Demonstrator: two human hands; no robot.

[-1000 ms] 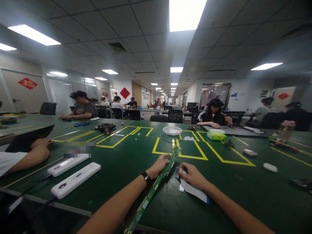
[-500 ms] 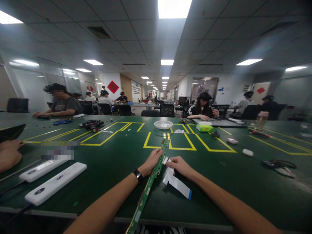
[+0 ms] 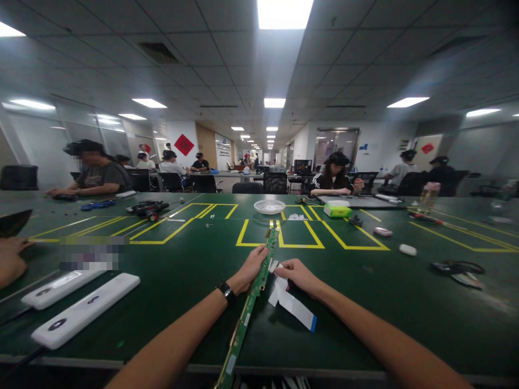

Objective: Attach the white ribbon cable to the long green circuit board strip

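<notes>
A long narrow green circuit board [image 3: 252, 299] lies on the dark green table [image 3: 365, 302], running from the near edge toward the yellow floor-tape boxes. My left hand [image 3: 250, 266] grips its far part, fingers curled over the edge. My right hand [image 3: 295, 271] pinches the near end of a white flat ribbon cable [image 3: 292, 303] right beside the board. The cable's other end, tipped blue, rests on the table to the right.
Two white remote-like bars [image 3: 83, 310] lie at the left, beside another person's hand [image 3: 10, 259]. A white dish [image 3: 269, 206], a green box [image 3: 337, 211], small white parts [image 3: 407, 249] and a black cable [image 3: 456, 267] sit farther out. Several seated people work across the table.
The view has swung slightly left and down. My right hand has lifted the ribbon cable's end closer to the board; my left hand keeps its hold on the board.
</notes>
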